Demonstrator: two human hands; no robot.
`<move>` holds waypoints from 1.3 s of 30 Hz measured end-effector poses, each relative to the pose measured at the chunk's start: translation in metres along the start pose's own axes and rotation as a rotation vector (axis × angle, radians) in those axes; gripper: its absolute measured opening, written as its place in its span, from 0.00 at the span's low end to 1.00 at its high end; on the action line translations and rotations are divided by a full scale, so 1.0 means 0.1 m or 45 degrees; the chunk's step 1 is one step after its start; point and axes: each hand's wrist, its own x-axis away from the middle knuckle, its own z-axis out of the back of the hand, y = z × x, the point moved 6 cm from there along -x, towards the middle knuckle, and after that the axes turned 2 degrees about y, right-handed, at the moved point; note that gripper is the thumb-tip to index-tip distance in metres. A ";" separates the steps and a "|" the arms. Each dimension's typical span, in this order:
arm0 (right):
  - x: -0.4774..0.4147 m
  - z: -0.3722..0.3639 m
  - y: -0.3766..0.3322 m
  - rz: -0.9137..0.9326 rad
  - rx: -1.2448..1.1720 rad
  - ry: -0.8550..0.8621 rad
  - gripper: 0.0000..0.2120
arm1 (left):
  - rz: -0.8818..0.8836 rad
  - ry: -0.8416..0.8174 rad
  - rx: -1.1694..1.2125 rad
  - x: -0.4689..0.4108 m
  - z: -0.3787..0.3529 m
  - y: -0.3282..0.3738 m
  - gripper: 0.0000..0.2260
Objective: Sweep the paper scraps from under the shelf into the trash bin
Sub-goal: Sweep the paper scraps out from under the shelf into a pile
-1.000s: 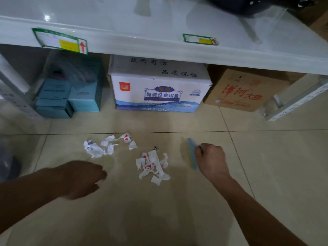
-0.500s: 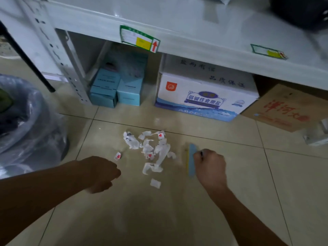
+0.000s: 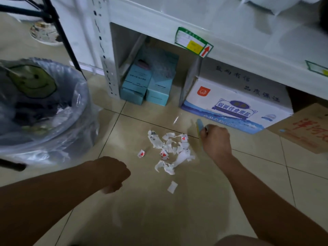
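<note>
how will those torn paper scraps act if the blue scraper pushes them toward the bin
The paper scraps look thin, curled and torn, so they are probably very light and floppy, likelier to crumple than slide as a block. Being separate pieces, some may slip past the blue scraper in the right hand; one stray already lies apart.
</note>
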 end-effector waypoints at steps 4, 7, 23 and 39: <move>-0.10 -0.30 -0.21 0.095 0.068 -0.288 0.15 | 0.018 0.014 0.008 0.02 -0.01 -0.04 0.17; -0.06 -0.20 -0.37 0.195 -0.008 -0.232 0.15 | 0.045 0.091 0.069 0.03 0.03 -0.09 0.17; 0.08 -0.39 -0.95 0.714 -0.060 -0.468 0.20 | 0.083 -0.006 0.077 0.08 -0.12 -0.18 0.19; 0.79 0.17 -0.77 0.880 -0.151 -0.742 0.17 | 0.083 -0.001 0.049 0.05 -0.04 -0.16 0.18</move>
